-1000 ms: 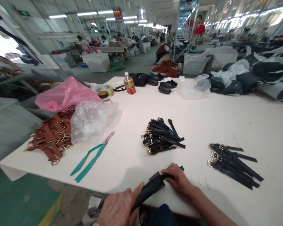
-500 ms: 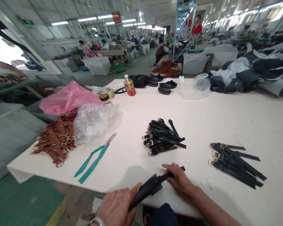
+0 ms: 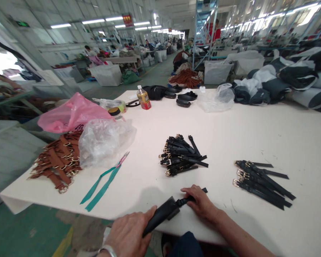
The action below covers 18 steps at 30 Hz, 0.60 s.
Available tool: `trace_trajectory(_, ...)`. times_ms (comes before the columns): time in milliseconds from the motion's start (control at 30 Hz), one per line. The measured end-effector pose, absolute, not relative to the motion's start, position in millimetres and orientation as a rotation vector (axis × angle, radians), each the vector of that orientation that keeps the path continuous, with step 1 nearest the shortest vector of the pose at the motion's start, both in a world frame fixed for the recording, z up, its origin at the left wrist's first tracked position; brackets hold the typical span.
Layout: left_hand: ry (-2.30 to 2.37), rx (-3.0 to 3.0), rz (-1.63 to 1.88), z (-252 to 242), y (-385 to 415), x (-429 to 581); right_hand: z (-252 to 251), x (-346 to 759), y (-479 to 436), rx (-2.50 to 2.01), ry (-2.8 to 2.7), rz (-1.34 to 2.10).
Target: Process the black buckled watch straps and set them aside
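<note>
My left hand (image 3: pixel 131 230) is wrapped round the lower end of a wide black strap piece (image 3: pixel 162 213) at the table's near edge. My right hand (image 3: pixel 199 201) pinches the narrow end of the same piece, whose tip pokes out beyond the fingers. Beyond the hands lies a pile of black buckled straps (image 3: pixel 180 155). A second group of black straps (image 3: pixel 264 184) rests to the right. Scissors with teal-wrapped handles (image 3: pixel 104 184) lie at the left.
Brown buckled straps (image 3: pixel 57 159), a clear plastic bag (image 3: pixel 101 141) and a pink bag (image 3: pixel 75 112) occupy the table's left. A drink bottle (image 3: pixel 143 98) and black items (image 3: pixel 187 96) stand along the far edge. Grey rolls (image 3: pixel 280 84) are stacked at the far right.
The view has shifted slightly, so most things appear a little further left. Both hands keep the same grip on the black strap piece.
</note>
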<state>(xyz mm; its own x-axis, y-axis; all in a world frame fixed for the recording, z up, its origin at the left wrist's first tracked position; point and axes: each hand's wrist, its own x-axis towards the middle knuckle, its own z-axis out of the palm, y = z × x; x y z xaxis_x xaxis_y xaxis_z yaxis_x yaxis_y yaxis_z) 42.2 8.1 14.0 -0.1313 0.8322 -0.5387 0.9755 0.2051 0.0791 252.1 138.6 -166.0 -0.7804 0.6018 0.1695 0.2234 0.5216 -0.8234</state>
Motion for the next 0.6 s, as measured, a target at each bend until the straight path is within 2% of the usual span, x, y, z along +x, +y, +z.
trace_trajectory(167, 1.998, 1.684, -0.326, 5, 13, 61, -164, 255, 138, -0.702, -2.290, 1.163)
trace_trajectory(433, 2.115, 1.559, -0.512, 14, -5, 19, -158, 253, 139, -0.708, -2.327, 1.198)
trace_trajectory(600, 2.039, 1.622, -0.459, 11, 4, 36, -160, 252, 138, -0.703, -2.336, 1.179)
